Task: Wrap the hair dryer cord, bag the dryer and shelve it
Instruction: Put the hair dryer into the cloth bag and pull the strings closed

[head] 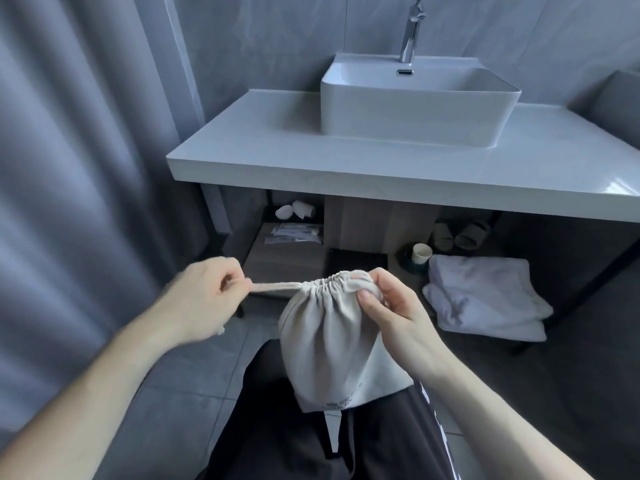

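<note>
Below the tabletop [381, 168], left hand [204, 289] pinches the drawstring [273, 286]; right hand [388, 306] clamps the bag [329, 348] mouth. Pulling too hard could snap the string.

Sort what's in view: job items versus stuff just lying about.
Job: cloth bag, gathered shut; its drawstring, pinched by the left hand; right hand gripping the bag's mouth.
Lying about: folded towels, paper cup, slippers, sink, faucet.
</note>
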`<move>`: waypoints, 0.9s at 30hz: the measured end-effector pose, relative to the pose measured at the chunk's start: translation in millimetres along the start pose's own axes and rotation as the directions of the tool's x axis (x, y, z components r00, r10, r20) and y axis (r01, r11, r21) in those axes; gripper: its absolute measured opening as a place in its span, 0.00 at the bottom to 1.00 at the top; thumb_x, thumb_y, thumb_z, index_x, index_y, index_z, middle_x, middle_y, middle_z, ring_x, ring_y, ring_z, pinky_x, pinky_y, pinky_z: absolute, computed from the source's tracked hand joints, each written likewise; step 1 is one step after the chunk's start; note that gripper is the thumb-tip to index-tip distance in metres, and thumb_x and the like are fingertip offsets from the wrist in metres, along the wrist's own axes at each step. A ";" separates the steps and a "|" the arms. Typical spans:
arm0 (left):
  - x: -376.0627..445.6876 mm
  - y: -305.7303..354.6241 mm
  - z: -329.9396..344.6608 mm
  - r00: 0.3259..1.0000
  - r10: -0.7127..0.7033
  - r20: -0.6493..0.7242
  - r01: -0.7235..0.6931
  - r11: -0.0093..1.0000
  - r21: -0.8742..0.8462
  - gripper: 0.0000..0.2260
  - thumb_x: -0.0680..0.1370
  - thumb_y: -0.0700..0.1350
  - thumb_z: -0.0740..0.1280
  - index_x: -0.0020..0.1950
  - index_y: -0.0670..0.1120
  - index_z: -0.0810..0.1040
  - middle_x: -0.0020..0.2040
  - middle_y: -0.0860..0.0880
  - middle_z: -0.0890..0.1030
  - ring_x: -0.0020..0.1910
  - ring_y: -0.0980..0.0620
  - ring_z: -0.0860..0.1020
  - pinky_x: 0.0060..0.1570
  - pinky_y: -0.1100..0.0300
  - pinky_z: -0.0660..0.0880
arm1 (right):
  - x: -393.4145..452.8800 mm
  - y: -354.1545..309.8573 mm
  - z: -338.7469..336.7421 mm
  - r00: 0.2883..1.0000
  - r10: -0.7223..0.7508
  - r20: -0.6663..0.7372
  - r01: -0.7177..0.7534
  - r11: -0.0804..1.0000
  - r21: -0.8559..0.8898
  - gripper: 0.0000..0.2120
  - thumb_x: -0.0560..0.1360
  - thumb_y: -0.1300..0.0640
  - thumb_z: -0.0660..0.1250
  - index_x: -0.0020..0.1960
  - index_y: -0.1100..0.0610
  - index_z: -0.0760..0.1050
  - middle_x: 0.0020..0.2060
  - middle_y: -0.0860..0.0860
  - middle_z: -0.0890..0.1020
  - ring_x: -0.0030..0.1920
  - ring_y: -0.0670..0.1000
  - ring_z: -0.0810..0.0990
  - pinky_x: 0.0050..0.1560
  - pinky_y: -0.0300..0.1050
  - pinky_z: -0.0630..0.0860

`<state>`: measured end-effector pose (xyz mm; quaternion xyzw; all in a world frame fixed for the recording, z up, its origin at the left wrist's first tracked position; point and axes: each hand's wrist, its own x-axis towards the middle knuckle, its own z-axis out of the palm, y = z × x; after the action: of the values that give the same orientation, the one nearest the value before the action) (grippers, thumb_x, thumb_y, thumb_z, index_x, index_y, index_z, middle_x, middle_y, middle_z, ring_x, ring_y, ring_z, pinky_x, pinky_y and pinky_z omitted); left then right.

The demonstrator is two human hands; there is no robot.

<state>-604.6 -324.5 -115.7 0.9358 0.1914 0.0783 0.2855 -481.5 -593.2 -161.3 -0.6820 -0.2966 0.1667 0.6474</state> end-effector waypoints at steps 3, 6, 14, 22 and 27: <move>-5.1 14.8 9.6 0.984 0.081 0.160 -0.073 0.996 -0.056 0.18 0.77 0.40 0.67 0.58 0.64 0.74 0.59 0.63 0.79 0.59 0.62 0.80 0.55 0.57 0.78 | 7.1 -5.7 4.6 0.999 -0.019 0.026 0.019 1.000 0.000 0.18 0.86 0.61 0.64 0.40 0.45 0.76 0.41 0.47 0.73 0.46 0.49 0.70 0.51 0.48 0.66; -9.4 40.4 19.2 0.920 0.225 0.322 -0.141 0.954 -0.265 0.28 0.75 0.46 0.71 0.71 0.67 0.69 0.68 0.64 0.79 0.67 0.64 0.76 0.64 0.56 0.75 | 13.0 -11.8 7.0 0.999 -0.034 0.027 0.034 0.999 -0.008 0.19 0.86 0.63 0.64 0.39 0.46 0.73 0.39 0.46 0.73 0.42 0.47 0.70 0.47 0.45 0.67; 15.8 50.0 59.8 0.950 0.282 0.131 -0.192 0.863 -0.467 0.19 0.79 0.60 0.73 0.49 0.44 0.76 0.36 0.53 0.71 0.35 0.57 0.68 0.39 0.55 0.68 | 23.3 -30.0 -5.4 0.994 -0.066 -0.085 0.069 0.997 0.032 0.08 0.81 0.56 0.65 0.43 0.52 0.77 0.39 0.44 0.80 0.44 0.45 0.77 0.49 0.42 0.74; 61.7 57.5 93.5 0.974 0.218 0.065 -0.118 0.729 -0.674 0.10 0.80 0.44 0.67 0.59 0.48 0.85 0.57 0.48 0.88 0.61 0.55 0.83 0.68 0.51 0.77 | 36.8 -19.1 -30.3 0.995 0.053 -0.081 -0.051 0.998 0.028 0.09 0.82 0.50 0.68 0.43 0.45 0.78 0.40 0.43 0.80 0.43 0.45 0.75 0.49 0.47 0.70; 97.7 66.3 100.1 0.973 0.195 0.123 -0.045 0.686 -0.727 0.09 0.81 0.44 0.68 0.55 0.42 0.85 0.52 0.52 0.87 0.54 0.58 0.82 0.63 0.56 0.76 | 52.0 -5.5 -46.2 0.985 0.169 -0.042 -0.169 0.986 0.008 0.13 0.75 0.46 0.76 0.58 0.44 0.78 0.53 0.50 0.88 0.53 0.52 0.86 0.58 0.51 0.80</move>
<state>-468.9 -386.3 -157.2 0.7629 0.0555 0.0759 0.6397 -414.3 -597.2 -142.8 -0.7067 -0.2233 0.2072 0.6386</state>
